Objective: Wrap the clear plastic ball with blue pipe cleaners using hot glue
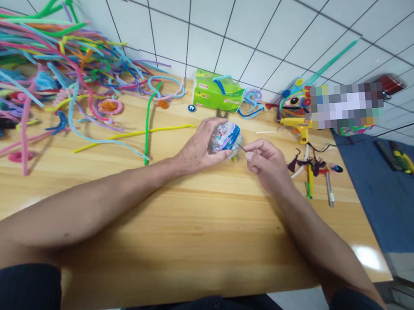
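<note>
My left hand [205, 148] is closed around a rounded blue, white and silvery object [228, 138]; its kind is not clear. My right hand [266, 161], just right of it, has thumb and fingers pinched on a thin dark stick-like tool [243, 148]. The tool's tip points at the object's right side; whether it touches cannot be made out. A bit of yellow-green shows under the object. Behind it lies a green packet [216, 91] with a blue fuzzy stem on top.
Many coloured pipe cleaners [73, 55] heap at the left. A yellow glue gun [300, 126] with a dark cord lies at the right, near a cutter knife [330, 189] and dark tassels [315, 162]. The wooden table [186, 252] meets a tiled wall [211, 25].
</note>
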{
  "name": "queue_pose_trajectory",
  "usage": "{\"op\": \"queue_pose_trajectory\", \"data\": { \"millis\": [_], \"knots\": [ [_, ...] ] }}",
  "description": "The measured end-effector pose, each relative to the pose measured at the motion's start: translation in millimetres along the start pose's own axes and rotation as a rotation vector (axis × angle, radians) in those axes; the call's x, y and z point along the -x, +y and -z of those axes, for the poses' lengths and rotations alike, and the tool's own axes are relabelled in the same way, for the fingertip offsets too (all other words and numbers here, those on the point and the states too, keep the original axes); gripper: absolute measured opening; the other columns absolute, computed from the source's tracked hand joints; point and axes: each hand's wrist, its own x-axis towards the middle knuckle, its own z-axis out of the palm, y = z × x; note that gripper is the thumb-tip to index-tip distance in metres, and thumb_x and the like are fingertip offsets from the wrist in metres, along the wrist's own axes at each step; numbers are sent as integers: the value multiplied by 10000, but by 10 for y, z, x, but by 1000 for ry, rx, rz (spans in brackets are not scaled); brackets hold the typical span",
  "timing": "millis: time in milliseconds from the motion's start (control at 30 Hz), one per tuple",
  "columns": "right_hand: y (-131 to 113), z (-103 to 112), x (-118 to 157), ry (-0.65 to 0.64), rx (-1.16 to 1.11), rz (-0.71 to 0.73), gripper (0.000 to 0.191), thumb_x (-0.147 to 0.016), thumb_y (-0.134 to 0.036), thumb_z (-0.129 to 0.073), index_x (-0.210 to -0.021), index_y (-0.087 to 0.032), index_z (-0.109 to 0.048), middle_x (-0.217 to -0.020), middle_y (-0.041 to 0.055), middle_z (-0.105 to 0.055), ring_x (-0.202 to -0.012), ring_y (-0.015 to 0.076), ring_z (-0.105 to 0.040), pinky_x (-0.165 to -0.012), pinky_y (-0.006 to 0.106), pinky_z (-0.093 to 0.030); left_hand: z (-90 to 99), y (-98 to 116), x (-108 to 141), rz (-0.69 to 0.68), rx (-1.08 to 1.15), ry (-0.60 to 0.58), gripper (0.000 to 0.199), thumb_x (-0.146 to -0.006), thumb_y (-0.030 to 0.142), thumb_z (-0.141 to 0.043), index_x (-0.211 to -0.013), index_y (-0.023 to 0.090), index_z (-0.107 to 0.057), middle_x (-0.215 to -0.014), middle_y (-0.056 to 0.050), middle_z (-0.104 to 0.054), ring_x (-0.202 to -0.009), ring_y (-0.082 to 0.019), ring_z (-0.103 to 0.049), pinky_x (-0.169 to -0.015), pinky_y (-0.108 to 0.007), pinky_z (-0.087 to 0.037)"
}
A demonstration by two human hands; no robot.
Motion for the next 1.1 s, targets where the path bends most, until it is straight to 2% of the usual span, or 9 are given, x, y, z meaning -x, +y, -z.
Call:
{"op": "queue_pose_trajectory", "data": {
  "millis": [133, 233, 333, 1100],
  "knots": [
    [54, -32, 61, 152, 370, 283, 104, -840, -292, -741, -925, -235, -754, -634, -66, -614, -513, 97, -449, -502, 246, -368, 1, -3, -1, 19, -4, -14, 799, -916, 547, -767, -1572, 216, -453, -1573, -200, -554, -1506, -390, -532, -1293, -596, -449],
    [72, -33, 95, 170, 533, 429, 89, -889, -260, -711, -939, -242, -783, -646, -61, -633, -501, 100, -437, -509, 256, -400, -5, -11, -1, 20, -7, -7, 805, -923, 578, -765, -1572, 212, -461, -1571, -200, -556, -1511, -386, -530, -1303, -587, -443],
    [82, -23, 103, 160, 596, 509, 97, -914, -232, -708, -956, -245, -795, -661, -56, -645, -513, 104, -459, -518, 257, -415, -12, -16, -1, 11, -14, -3, 799, -932, 570, -760, -1577, 209, -458, -1569, -199, -555, -1510, -380, -533, -1301, -576, -447],
    [106, -41, 98, 160, 575, 460, 100, -933, -249, -707, -955, -234, -803, -670, -51, -621, -520, 97, -432, -534, 260, -394, -2, -42, 7, -32, -33, -2, 783, -956, 579, -742, -1580, 215, -440, -1567, -194, -561, -1493, -375, -542, -1281, -579, -467]
  ]
}}
